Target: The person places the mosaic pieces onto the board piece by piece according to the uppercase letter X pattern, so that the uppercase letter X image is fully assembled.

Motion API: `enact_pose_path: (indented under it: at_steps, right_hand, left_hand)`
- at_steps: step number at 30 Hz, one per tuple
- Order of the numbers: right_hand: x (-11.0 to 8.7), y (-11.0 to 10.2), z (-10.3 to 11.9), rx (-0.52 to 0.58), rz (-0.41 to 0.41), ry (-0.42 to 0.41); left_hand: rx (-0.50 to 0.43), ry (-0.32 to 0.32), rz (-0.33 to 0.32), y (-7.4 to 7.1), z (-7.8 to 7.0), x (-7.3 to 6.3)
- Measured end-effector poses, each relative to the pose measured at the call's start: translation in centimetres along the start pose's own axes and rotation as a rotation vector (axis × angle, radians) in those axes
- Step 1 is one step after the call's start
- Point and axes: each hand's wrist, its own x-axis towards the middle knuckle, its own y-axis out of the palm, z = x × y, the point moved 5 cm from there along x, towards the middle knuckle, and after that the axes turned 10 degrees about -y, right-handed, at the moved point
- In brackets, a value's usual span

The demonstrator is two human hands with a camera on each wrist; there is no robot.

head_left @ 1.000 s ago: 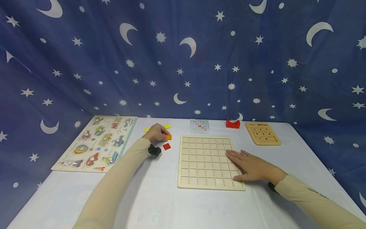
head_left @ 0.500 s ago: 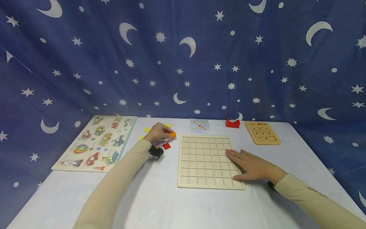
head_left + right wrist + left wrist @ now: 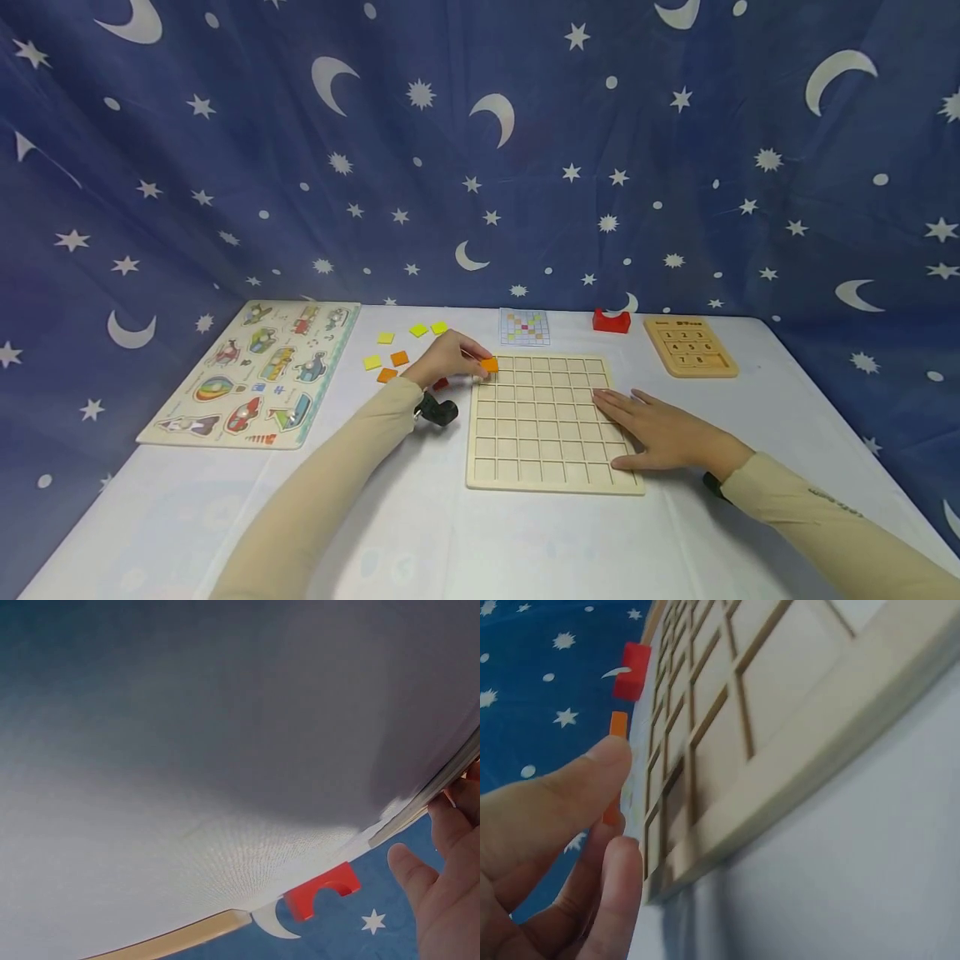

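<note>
My left hand [image 3: 448, 358] pinches an orange square tile [image 3: 490, 365] between thumb and fingers, over the far left corner of the wooden grid board [image 3: 551, 490]. In the left wrist view the orange tile [image 3: 618, 724] stands edge-on between thumb and fingertips, close above the board's cells. My right hand [image 3: 663, 433] lies with its fingers spread on the board's right edge. Left of the board lie several yellow tiles [image 3: 386, 338] and two orange tiles [image 3: 399, 358]. A red tile [image 3: 440, 384] is partly hidden behind the left hand.
Behind the board lies a printed colour-grid card [image 3: 524, 327]. A red arch-shaped block [image 3: 611, 322] stands to its right, and beyond that is a wooden number puzzle [image 3: 690, 348]. A picture peg puzzle [image 3: 255, 375] covers the table's left side. A starry blue curtain [image 3: 480, 150] hangs behind.
My left hand has carried the orange tile rightward from the loose tiles to the board's far left corner. More loose tiles now show behind it. The right hand has stayed in place.
</note>
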Motion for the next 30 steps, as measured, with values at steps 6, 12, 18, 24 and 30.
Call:
enact_pose_path:
  at_steps: [6, 12, 18, 24, 30]
  right_hand:
    - [0.0, -0.2, 0.1, -0.014, -0.033, -0.023]
    - [0.0, -0.1, 0.0, 0.002, -0.011, -0.017]
    - [0.0, 0.0, -0.1, 0.014, 0.01, 0.003]
    - [0.0, 0.1, -0.1, 0.017, 0.011, 0.003]
    - [0.0, 0.0, -0.1, 0.02, 0.013, 0.007]
  left_hand:
    - [0.061, 0.019, 0.006, 1.7, -0.5, 0.6]
    - [0.106, 0.021, -0.006, 2.5, -0.9, 1.0]
    - [0.148, -0.013, -0.011, 2.8, -1.1, 1.0]
    - [0.142, -0.025, -0.005, 2.6, -1.0, 1.1]
    - [0.118, -0.011, -0.008, 2.5, -0.9, 1.2]
